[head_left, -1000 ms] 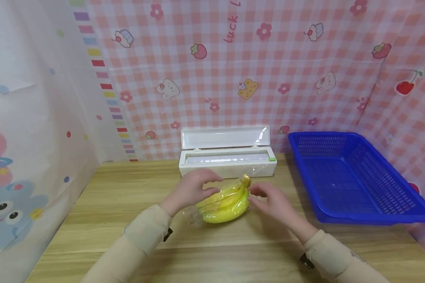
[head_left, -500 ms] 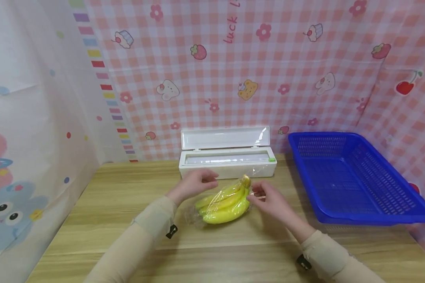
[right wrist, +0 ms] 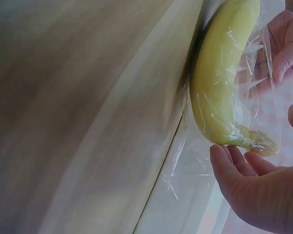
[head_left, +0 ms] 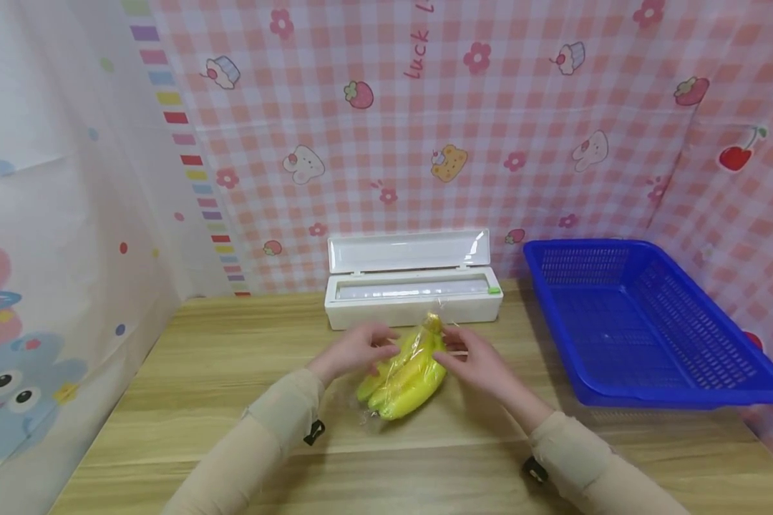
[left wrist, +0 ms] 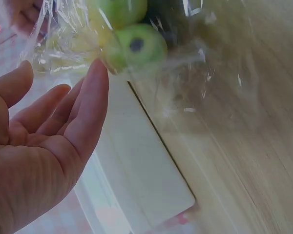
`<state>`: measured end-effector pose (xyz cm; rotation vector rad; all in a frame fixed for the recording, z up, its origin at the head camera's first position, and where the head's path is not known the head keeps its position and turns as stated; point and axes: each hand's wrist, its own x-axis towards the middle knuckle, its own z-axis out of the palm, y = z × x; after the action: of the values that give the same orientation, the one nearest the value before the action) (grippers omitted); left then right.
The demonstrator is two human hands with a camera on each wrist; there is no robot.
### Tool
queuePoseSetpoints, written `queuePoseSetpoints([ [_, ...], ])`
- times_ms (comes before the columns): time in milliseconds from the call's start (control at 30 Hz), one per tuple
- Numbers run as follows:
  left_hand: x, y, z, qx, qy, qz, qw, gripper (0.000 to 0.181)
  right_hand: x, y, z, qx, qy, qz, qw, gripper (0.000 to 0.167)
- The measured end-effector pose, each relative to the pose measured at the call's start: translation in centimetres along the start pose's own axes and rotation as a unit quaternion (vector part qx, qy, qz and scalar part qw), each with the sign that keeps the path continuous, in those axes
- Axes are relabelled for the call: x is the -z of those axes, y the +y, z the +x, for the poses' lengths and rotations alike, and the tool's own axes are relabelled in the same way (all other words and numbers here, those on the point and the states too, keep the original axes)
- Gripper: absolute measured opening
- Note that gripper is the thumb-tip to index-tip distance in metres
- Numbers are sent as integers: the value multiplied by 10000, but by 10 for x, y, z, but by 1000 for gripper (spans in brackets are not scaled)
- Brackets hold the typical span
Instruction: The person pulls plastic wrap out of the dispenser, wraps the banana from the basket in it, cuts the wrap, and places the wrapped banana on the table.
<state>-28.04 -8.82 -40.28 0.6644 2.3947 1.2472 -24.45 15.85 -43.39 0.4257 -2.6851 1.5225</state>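
Observation:
A bunch of yellow bananas (head_left: 407,380), covered in clear plastic wrap, lies on the wooden table between both hands. Its stem points toward the back and the green-tipped ends face the front left. My left hand (head_left: 356,350) is at the bunch's left side, thumb apart from the fingers; in the left wrist view a fingertip touches the wrap by the banana tips (left wrist: 136,46). On the other side, my right hand (head_left: 477,363) has its fingertips against the bunch near the stem (right wrist: 263,143), thumb held apart. Loose film (left wrist: 205,87) trails past the tips.
Behind the bananas stands a white cling film box (head_left: 419,311), lid raised, a film roll inside and a green slider at its right end. A blue plastic basket (head_left: 554,336) sits to the right. Patterned cloth (head_left: 386,143) hangs at the back and sides.
The bananas have turned, stem shifting left and tips swinging toward the front. My right hand has moved left with the stem; my left hand has come down to the bunch's left side.

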Motion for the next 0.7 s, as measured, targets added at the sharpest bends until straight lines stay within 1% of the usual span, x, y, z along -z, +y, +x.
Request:
queuePoseSetpoints([
  [100,-3,-1,0,-31,-34,48,10000,41,-2,-1,4,-62,-11,-14,10000,57],
  [167,-4,-1,1,-52,-1,94,9999,38,-4,-3,6,-164,30,-5,9999,56],
  [333,-7,0,4,-57,287,263,9992,28,-7,-7,9,-412,281,52,9987,50],
  [400,-9,1,5,-60,419,309,9986,24,-9,-8,10,-429,384,64,9983,46],
  [467,-10,3,5,-84,493,260,9984,22,-10,-9,12,-442,469,103,9979,42],
  [567,-12,6,6,-215,507,153,9984,21,-13,-11,16,-494,578,179,9969,36],
  [700,-16,8,7,-377,438,48,9983,21,-17,-13,21,-526,670,263,9960,29],
])
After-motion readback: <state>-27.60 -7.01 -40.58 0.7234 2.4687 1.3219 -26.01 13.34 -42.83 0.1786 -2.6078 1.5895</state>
